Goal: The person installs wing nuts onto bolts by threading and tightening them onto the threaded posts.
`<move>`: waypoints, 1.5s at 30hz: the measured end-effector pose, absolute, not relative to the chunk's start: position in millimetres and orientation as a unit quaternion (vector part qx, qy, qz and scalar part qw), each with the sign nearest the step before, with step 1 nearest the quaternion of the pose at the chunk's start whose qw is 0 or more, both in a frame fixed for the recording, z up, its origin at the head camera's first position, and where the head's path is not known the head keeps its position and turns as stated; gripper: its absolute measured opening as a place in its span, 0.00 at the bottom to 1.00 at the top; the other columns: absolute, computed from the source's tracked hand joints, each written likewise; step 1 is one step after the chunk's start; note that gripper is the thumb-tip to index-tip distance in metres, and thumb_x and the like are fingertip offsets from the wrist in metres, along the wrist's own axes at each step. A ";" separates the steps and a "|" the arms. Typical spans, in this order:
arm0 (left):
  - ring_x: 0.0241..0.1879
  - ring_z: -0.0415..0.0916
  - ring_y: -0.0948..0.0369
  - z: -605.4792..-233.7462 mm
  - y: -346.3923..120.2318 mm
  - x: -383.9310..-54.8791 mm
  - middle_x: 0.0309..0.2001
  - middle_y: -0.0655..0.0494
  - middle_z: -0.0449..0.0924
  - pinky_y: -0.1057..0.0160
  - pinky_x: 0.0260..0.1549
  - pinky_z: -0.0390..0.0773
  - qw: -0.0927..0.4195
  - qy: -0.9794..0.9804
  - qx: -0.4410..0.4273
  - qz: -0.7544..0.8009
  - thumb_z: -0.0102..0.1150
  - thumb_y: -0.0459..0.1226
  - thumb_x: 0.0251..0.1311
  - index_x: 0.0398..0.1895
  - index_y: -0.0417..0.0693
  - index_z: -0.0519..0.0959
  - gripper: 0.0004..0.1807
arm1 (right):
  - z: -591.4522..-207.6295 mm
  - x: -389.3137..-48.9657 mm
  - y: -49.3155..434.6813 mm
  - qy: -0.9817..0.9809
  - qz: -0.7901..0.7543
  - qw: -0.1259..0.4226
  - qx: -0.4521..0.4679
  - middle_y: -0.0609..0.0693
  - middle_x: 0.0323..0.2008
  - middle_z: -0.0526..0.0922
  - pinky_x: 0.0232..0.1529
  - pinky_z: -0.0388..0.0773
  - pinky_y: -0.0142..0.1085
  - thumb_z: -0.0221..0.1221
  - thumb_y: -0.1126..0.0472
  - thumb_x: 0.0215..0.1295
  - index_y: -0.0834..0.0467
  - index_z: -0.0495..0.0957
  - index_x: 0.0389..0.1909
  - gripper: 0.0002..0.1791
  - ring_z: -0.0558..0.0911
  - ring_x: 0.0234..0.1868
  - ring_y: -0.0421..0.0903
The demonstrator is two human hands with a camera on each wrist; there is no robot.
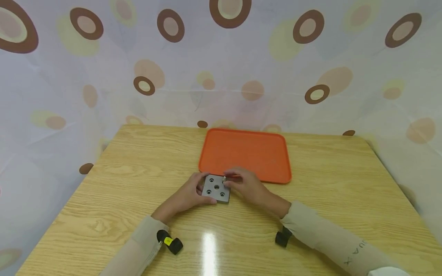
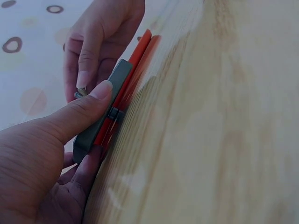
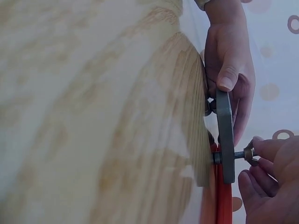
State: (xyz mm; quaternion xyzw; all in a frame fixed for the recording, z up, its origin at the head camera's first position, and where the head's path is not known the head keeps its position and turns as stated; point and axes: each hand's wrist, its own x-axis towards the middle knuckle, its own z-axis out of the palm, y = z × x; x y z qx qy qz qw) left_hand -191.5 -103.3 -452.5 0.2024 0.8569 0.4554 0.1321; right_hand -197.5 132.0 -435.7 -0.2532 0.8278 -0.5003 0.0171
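Note:
A grey square metal plate [image 1: 216, 188] with several round holes is held just over the table by my left hand [image 1: 193, 191]. The left thumb lies along its near edge and the fingers are around its far left side. In the right wrist view a bolt [image 3: 239, 155] passes through the plate, its dark head on the underside and its threaded end sticking out on top. My right hand [image 1: 250, 188] pinches a small wing nut [image 3: 250, 153] at that threaded end, near the plate's far right corner. Another bolt head [image 3: 210, 106] shows under the plate.
An orange tray [image 1: 246, 153] lies on the wooden table [image 1: 328, 184] just beyond the hands, its near rim close to the plate. Behind the table hangs a pale cloth [image 1: 235, 53] with round patterns. Dark wrist cameras sit on both sleeves.

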 end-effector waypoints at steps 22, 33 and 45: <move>0.39 0.68 0.60 -452.4 -103.0 -191.6 0.50 0.52 0.62 0.65 0.37 0.73 0.131 0.853 0.206 0.462 0.73 0.50 0.42 0.69 0.49 0.56 0.51 | -436.4 -200.0 146.0 0.850 -0.464 0.001 -0.251 0.44 0.39 0.82 0.45 0.74 0.33 0.59 0.62 0.63 0.55 0.82 0.41 0.07 0.79 0.43 0.38; 0.39 0.68 0.60 -451.7 -103.3 -189.9 0.49 0.54 0.62 0.65 0.37 0.73 0.128 0.859 0.207 0.451 0.71 0.54 0.42 0.69 0.48 0.55 0.52 | -435.7 -198.6 143.6 0.849 -0.466 -0.001 -0.251 0.44 0.36 0.83 0.42 0.75 0.32 0.61 0.62 0.61 0.56 0.82 0.38 0.06 0.80 0.39 0.38; 0.39 0.69 0.60 -451.3 -103.5 -190.6 0.50 0.55 0.62 0.64 0.38 0.74 0.135 0.856 0.206 0.455 0.71 0.54 0.42 0.69 0.49 0.55 0.53 | -436.6 -197.8 138.4 0.835 -0.486 0.013 -0.256 0.51 0.45 0.80 0.45 0.74 0.31 0.62 0.63 0.59 0.63 0.77 0.49 0.17 0.79 0.46 0.44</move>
